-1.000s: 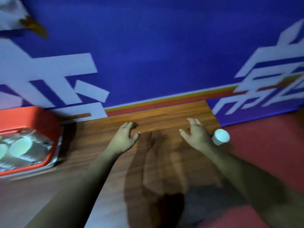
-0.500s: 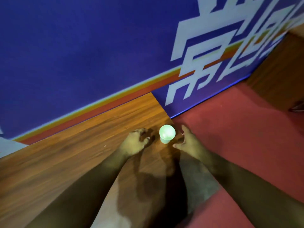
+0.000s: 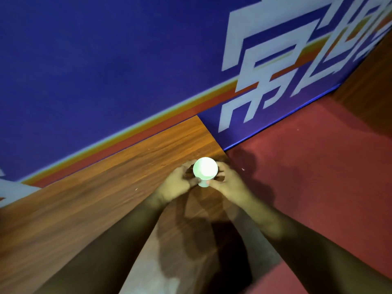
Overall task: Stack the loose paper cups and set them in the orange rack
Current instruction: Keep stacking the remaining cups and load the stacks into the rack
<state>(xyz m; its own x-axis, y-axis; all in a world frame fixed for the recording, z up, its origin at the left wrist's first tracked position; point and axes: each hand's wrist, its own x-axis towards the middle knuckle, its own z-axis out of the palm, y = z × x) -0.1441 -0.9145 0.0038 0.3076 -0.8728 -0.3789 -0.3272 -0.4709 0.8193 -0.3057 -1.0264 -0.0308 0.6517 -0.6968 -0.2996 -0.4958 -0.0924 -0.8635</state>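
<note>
A white paper cup (image 3: 205,171) stands upright with its mouth up at the far right corner of the wooden table (image 3: 106,200). My left hand (image 3: 177,184) wraps its left side and my right hand (image 3: 228,183) wraps its right side, fingers touching the cup's lower body. Both hands grip the cup between them. The orange rack is out of view.
A blue wall panel (image 3: 106,71) with white characters and an orange stripe rises right behind the table. To the right the table ends at an edge, with red carpet floor (image 3: 307,177) below. Dark shadows of my arms fall on the tabletop.
The view swung right, so the orange rack left the frame. Both hands closed in from either side and now hold the cup, which stood free between them half a second ago.
</note>
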